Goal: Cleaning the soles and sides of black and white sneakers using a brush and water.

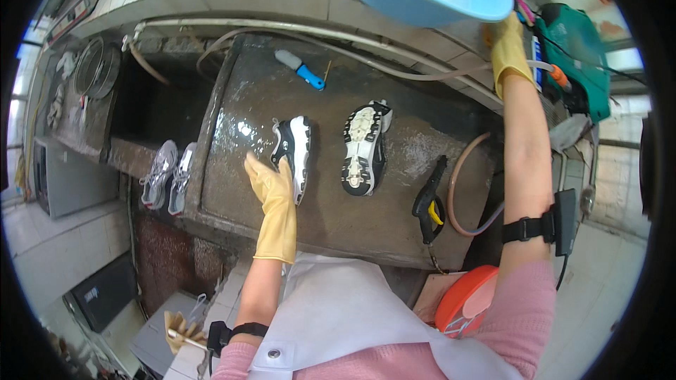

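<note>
My left hand (273, 201), in a yellow rubber glove, has its fingers apart beside a black-and-white sneaker (301, 153). Its thumb overlaps the shoe's near part; whether it touches cannot be told. To the right a second sneaker (362, 150) lies on its side, sole showing. My right hand (510, 50), gloved alike, reaches far out past the rim of a light-blue plastic basin (422, 5); its fingers are partly hidden and their grip is unclear. A scrub brush (303, 71) with a blue handle lies beyond the shoes. At right rests a black spray gun (430, 200) with a yellow trigger.
The wet stone sink slab (327, 221) has a raised left edge. A dark basin hollow (158, 100) lies left of it, with grey sneakers (161, 174) on the near ledge. A hose (451, 190) curls at right, below a green pressure washer (575, 58). An orange-red basin (457, 295) stands below.
</note>
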Available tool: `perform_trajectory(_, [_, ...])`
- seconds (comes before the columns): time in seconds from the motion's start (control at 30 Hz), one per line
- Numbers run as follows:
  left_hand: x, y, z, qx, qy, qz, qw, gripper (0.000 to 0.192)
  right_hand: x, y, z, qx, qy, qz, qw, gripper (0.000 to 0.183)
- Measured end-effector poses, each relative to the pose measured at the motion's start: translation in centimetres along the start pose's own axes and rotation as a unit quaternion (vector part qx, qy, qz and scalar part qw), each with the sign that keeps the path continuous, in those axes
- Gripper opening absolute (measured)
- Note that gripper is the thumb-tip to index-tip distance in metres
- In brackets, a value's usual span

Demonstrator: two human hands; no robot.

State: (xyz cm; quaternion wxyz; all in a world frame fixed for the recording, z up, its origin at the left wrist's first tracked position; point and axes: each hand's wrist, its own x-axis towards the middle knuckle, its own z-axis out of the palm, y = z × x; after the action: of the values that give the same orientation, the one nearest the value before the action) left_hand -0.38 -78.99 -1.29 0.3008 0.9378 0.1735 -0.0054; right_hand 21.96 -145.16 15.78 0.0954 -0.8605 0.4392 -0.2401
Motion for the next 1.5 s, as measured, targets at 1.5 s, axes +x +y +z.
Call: perform_trajectory(1.5, [14.6,-4.5,0.6,-0.326,-0.128,-0.101,0.931,0.055,-63.7,-19.6,-2.6,0.486,-0.415,0.354,0.683,0.062])
